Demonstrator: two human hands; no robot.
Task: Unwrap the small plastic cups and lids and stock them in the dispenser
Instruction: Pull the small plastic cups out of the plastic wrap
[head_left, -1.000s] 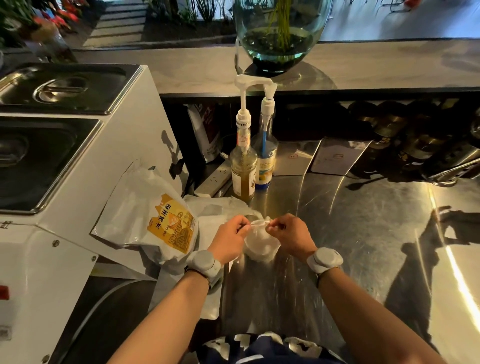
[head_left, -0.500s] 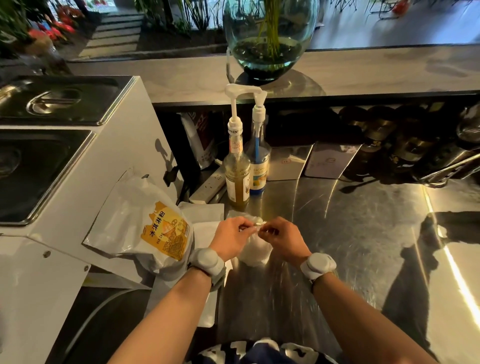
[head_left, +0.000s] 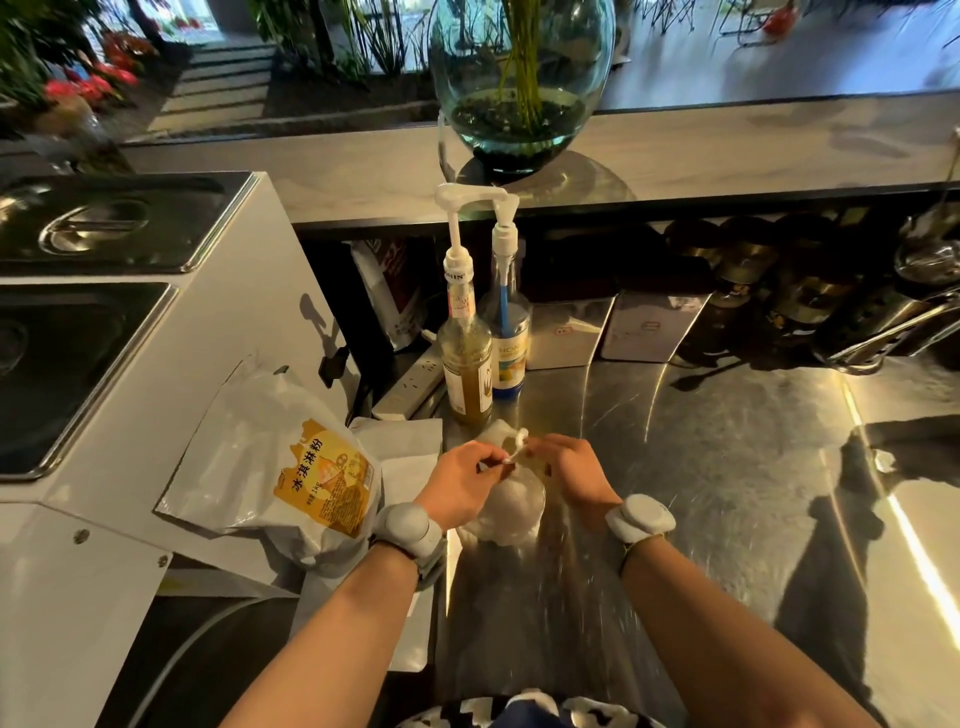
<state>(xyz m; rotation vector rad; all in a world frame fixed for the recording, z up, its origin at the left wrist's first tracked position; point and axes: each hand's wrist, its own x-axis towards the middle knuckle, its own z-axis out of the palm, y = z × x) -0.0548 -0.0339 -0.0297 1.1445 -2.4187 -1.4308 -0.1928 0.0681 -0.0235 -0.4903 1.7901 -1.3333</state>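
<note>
Head view: unwrapping looks barely begun. Left hand (head_left: 460, 480) and right hand (head_left: 571, 470) pinch the twisted neck of a sealed plastic sleeve of cups (head_left: 506, 506), resting at six o'clock from the syrup bottles (head_left: 467, 364) on the steel desk (head_left: 727, 467). No dispenser visible; stocking remains.

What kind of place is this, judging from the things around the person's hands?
Probably the work side of a café or ice-cream bar: two syrup pump bottles stand on a stainless steel counter, a white machine with metal lidded wells sits at left, and a raised serving ledge carries a glass vase.
</note>
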